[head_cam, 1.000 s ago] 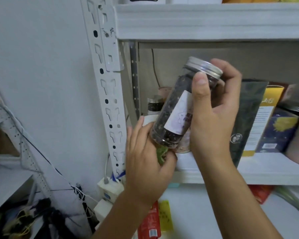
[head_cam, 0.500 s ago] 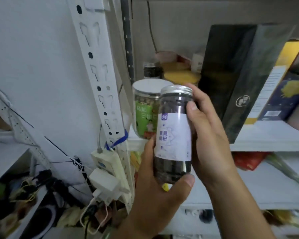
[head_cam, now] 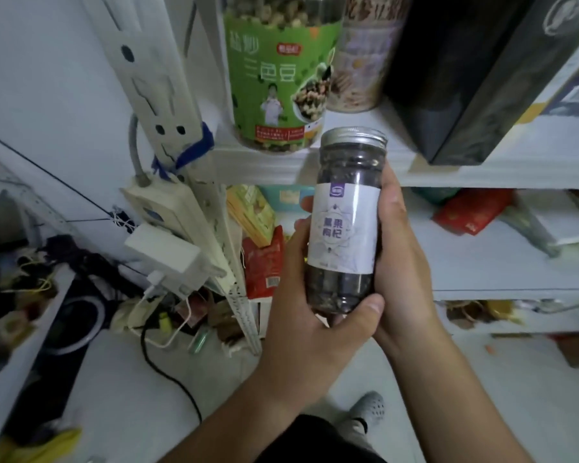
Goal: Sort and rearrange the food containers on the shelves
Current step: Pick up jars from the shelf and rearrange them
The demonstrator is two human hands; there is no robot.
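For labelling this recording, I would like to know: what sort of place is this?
Most likely a home pantry or storage corner. White metal shelves hold food: a green-labelled jar, boxes, red snack packets. A power strip hangs by the shelf post, above cluttered cables on the floor.

A dark jar [head_cam: 348, 168] is wearing a pale lavender label [head_cam: 343, 228] against white shelves [head_cam: 482, 172].
Its lid [head_cam: 353, 137] is shining silver, its contents are showing near-black, and the label is carrying purple characters over a faint petal pattern. Behind it a green-labelled jar [head_cam: 274, 78] is displaying white lettering, a red badge and mottled beige, green and brown beans; a black box [head_cam: 482, 78] is sitting beside it. A blue tie [head_cam: 194, 150] is wrapping the white slotted post [head_cam: 154, 61], a red packet [head_cam: 472, 212] is lying below, and a grey shoe [head_cam: 370, 407] is showing round perforations.
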